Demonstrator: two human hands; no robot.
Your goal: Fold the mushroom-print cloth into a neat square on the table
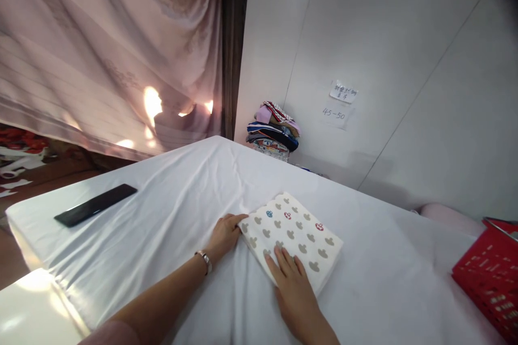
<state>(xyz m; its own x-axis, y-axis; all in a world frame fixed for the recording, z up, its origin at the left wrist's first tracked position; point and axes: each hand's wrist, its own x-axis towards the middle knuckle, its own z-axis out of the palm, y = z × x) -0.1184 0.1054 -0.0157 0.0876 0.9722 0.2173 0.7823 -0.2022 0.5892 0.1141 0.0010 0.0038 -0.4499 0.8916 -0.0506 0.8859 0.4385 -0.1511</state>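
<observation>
A folded white cloth (289, 234) printed with grey mushroom shapes, plus a few red and blue ones, lies flat on the white-covered table. At its left corner, my left hand (224, 234) pinches the edge; a silver bracelet circles that wrist. My right hand (292, 288) rests palm down on the near part of the cloth, its fingers stretched out and slightly apart. Part of the print is hidden beneath the right fingers.
A black phone-like slab (97, 205) lies on the left of the white table cover (182, 194). Folded fabrics (273, 129) are stacked beyond the far edge by the wall. A red plastic basket (491, 272) stands at the right. A pink curtain (113, 48) hangs behind.
</observation>
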